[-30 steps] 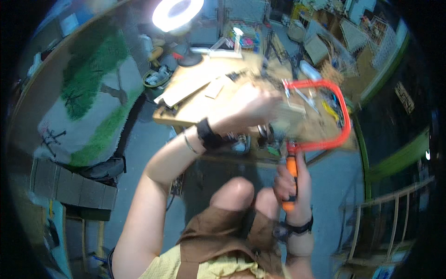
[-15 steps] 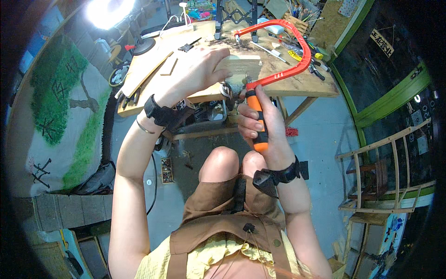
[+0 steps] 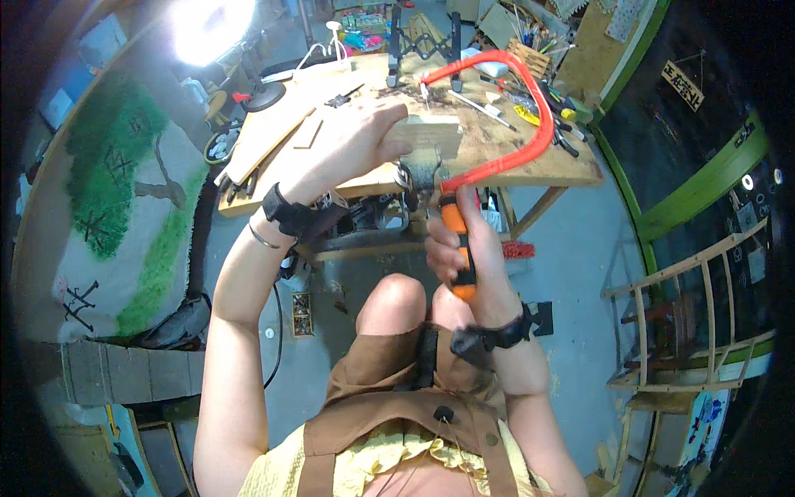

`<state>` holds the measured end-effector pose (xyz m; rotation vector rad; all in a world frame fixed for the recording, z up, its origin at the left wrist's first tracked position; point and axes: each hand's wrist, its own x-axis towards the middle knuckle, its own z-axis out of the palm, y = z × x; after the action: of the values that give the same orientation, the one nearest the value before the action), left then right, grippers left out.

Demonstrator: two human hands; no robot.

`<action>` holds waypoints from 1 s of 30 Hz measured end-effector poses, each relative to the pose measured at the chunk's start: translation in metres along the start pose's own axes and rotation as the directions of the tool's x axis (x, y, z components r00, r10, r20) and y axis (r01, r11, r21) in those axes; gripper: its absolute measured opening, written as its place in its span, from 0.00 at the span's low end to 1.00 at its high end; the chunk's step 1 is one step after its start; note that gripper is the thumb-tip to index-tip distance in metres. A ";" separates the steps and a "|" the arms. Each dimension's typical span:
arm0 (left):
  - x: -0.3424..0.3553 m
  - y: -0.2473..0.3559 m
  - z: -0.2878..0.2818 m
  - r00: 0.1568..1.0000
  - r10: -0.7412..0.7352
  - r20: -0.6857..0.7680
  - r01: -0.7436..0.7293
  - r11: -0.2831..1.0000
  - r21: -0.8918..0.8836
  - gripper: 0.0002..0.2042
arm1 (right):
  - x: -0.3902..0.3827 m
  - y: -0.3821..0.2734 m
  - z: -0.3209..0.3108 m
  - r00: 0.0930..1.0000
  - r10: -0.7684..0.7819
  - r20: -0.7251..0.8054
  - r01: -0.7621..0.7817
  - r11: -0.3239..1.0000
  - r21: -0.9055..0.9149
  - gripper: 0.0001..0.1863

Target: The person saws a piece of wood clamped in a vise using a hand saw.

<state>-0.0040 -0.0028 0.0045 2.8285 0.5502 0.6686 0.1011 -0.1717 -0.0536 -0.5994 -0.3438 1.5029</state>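
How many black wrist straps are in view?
2. One strap is around the wrist of the left hand; the second strap is around the wrist of the right hand, which grips the red-framed saw. No others show.

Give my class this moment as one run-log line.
right grip: closed around handle of red-framed saw | left grip: at wooden board's left end, contact unclear | surroundings: workbench, lit lamp

Head-worn fisheye, wide view, looking down
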 end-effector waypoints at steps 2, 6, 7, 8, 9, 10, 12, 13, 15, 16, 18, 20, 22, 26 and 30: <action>0.000 0.001 0.001 0.997 0.046 -0.056 -0.048 0.998 -0.030 0.15 | -0.013 0.004 -0.005 0.999 0.017 0.032 -0.018 0.999 0.034 0.20; -0.001 -0.007 0.007 0.981 0.147 -0.128 -0.147 0.989 0.013 0.15 | 0.007 0.002 -0.001 0.997 0.071 0.024 -0.073 0.991 0.110 0.22; 0.000 -0.003 0.004 0.981 0.148 -0.126 -0.148 0.989 0.010 0.15 | 0.015 -0.002 0.003 0.998 0.055 0.026 -0.059 0.983 0.172 0.22; 0.001 0.002 -0.001 0.996 0.071 -0.046 -0.071 0.997 -0.006 0.15 | 0.014 -0.001 0.005 1.000 0.021 0.017 -0.023 0.991 0.133 0.22; 0.002 0.004 -0.004 0.999 -0.010 0.031 0.010 1.000 -0.014 0.14 | 0.010 0.000 0.003 1.000 0.023 0.017 -0.025 0.991 0.131 0.22; 0.001 0.003 -0.004 0.998 -0.043 0.039 0.042 0.999 0.018 0.15 | 0.005 0.001 -0.001 0.997 0.049 0.059 -0.056 0.990 0.128 0.21; -0.004 -0.001 0.003 0.999 0.022 -0.040 -0.025 0.997 -0.075 0.15 | -0.011 0.009 -0.005 0.996 0.039 0.081 -0.053 0.984 0.168 0.20; -0.005 0.000 0.002 0.997 0.040 -0.070 -0.049 0.990 -0.132 0.15 | -0.016 0.010 -0.003 0.999 0.022 0.044 -0.029 0.985 0.167 0.20; -0.003 0.002 -0.004 0.999 0.022 -0.037 -0.025 0.998 -0.057 0.15 | -0.009 0.011 0.006 0.998 0.033 0.047 -0.041 0.982 0.182 0.20; -0.002 0.005 -0.004 1.000 0.005 0.002 -0.006 1.000 0.013 0.15 | 0.003 0.005 -0.004 0.982 0.088 0.166 -0.124 0.968 0.220 0.21; 0.000 0.001 0.001 0.999 0.041 -0.020 -0.041 0.999 0.006 0.17 | 0.018 -0.007 0.003 0.986 0.125 0.114 -0.151 0.955 0.255 0.25; 0.000 -0.004 0.007 0.991 0.095 -0.099 -0.098 0.995 -0.030 0.18 | 0.015 -0.009 0.013 0.991 0.126 -0.035 -0.111 0.955 0.276 0.27; -0.001 -0.008 0.009 0.977 0.143 -0.157 -0.146 0.989 -0.011 0.19 | -0.007 -0.006 0.004 0.984 0.163 0.070 -0.177 0.940 0.291 0.26; -0.003 -0.011 0.011 0.985 0.112 -0.134 -0.118 0.992 -0.035 0.20 | -0.021 -0.003 0.006 0.973 0.201 0.110 -0.226 0.919 0.323 0.27; -0.004 -0.029 0.030 0.989 0.074 -0.131 -0.082 0.995 -0.057 0.20 | 0.012 -0.006 0.009 0.977 0.168 0.129 -0.206 0.898 0.388 0.24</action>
<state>-0.0020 0.0196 -0.0313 2.7748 0.4321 0.8721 0.1018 -0.1581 -0.0442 -0.2398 -0.0411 1.7302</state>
